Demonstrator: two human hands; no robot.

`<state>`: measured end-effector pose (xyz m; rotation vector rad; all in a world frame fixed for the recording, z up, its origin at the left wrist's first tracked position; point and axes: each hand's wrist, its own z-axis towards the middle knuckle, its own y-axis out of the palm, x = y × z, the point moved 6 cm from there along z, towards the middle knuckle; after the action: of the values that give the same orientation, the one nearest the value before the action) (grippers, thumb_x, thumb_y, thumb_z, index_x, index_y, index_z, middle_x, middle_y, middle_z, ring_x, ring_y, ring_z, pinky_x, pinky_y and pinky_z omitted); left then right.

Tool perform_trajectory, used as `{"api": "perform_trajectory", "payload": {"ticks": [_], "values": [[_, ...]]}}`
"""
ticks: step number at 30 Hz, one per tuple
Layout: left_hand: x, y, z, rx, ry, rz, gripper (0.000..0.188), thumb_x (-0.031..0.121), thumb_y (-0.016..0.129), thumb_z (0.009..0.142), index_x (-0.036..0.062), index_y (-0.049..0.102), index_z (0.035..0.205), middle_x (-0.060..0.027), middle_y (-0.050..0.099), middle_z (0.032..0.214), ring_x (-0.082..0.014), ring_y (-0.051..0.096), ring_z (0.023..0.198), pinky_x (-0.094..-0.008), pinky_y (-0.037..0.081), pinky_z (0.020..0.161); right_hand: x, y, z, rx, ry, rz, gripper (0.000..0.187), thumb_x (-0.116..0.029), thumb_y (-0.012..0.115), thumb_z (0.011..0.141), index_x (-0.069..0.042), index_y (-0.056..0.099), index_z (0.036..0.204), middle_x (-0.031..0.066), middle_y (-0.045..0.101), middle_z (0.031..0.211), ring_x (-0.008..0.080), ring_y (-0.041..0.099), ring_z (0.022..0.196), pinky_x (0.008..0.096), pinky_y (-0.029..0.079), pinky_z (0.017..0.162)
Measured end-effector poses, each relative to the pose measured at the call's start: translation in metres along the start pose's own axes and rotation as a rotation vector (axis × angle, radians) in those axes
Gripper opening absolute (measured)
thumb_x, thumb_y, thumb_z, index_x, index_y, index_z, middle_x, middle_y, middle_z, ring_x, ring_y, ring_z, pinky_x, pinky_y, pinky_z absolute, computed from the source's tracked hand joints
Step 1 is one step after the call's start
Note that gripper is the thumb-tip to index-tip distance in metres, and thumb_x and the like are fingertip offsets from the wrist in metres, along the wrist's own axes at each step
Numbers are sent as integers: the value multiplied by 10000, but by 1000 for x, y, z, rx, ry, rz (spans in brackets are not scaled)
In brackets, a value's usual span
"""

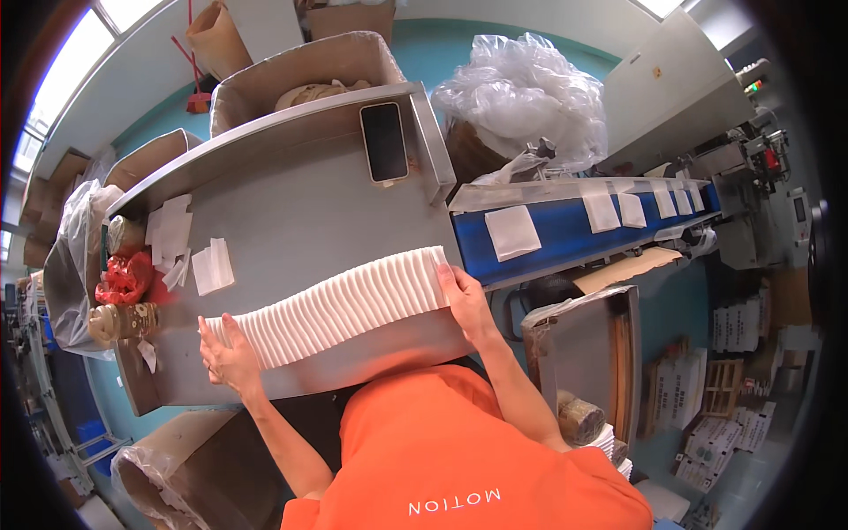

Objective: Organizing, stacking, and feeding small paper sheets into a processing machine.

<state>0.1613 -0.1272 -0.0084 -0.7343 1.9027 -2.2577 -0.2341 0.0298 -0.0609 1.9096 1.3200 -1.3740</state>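
Observation:
A long row of folded white paper napkins stands on edge across the grey metal table, bending slightly upward to the right. My left hand presses against the row's left end, thumb on the near side and fingers along the end. At the right end, my right hand grips the last napkins, fingers on their outer face. The row is held between both hands. A few loose napkins lie flat on the table beyond my left hand, with white paper pieces behind them.
A blue conveyor belt carrying several flat napkins meets the table's right side. A phone lies near the far edge. A jar and red plastic bag sit at left. Cardboard boxes surround the table.

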Motion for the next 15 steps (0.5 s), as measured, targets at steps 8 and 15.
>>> {"api": "perform_trajectory", "payload": {"ticks": [8,15], "values": [[2,2,-2,-6,6,0,630,620,435,949,251,416,1460,-119,483,1418,-354,432,1312,-562,248,1081,50,-26,-11,92,252,695,282,-238,618,968,-20,598,1146,46,653,958,120,618,808,266,498,692],[7,1,-8,-26,53,-24,643,631,438,944,254,409,1463,-136,476,1417,-365,430,1312,-574,292,1055,3,1,1,100,-39,-73,543,-464,600,954,18,621,1202,90,670,1104,165,614,1009,281,466,885]]}}
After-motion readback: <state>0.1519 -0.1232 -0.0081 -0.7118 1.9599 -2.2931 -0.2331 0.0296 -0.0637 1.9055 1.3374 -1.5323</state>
